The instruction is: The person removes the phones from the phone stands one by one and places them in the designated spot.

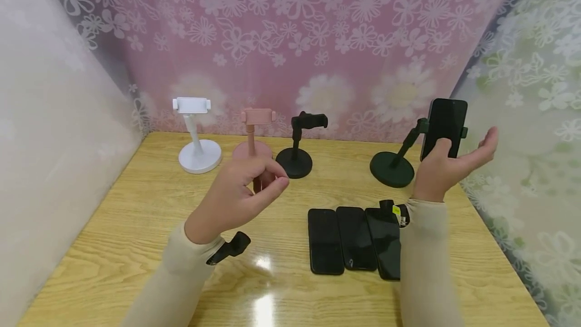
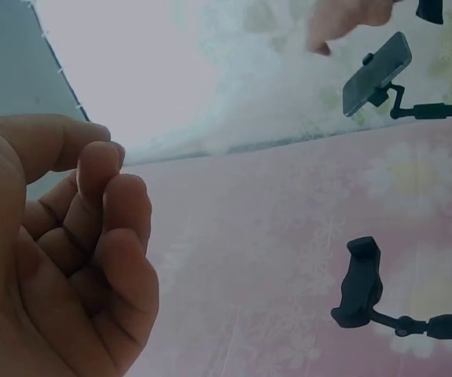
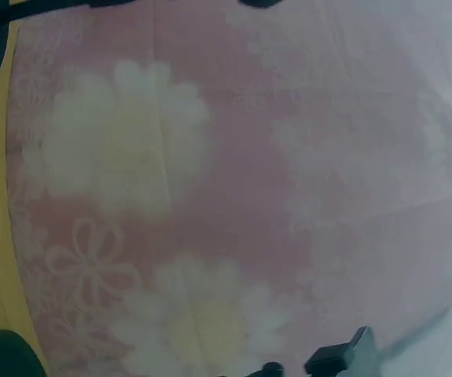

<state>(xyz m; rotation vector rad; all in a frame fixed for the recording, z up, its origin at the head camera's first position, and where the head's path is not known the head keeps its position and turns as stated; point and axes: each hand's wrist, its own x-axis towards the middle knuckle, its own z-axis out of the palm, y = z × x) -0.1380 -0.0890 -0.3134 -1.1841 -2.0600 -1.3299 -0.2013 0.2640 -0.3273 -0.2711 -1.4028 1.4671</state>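
Note:
My right hand [image 1: 438, 170] is raised before a black phone [image 1: 447, 122], its thumb overlapping the lower screen in the head view and its other fingers stretched to the right. The left wrist view shows a gap between that hand and the phone. A dark green phone stand [image 1: 392, 169] clamps the phone upright by its sides. My left hand [image 1: 245, 191] hovers over the table in front of a pink phone stand [image 1: 258, 116], thumb and index tips together, other fingers loosely curled, nothing held. Nearby stands a black phone stand [image 1: 294, 162] with a bare clamp. The right wrist view does not show the right hand.
A white phone stand [image 1: 199, 156] is at the back left of the wooden table [image 1: 122, 231]. Three dark phones, the leftmost phone [image 1: 326, 241] among them, lie side by side near the right forearm, which partly covers one. A pink floral curtain [image 1: 272, 39] hangs behind.

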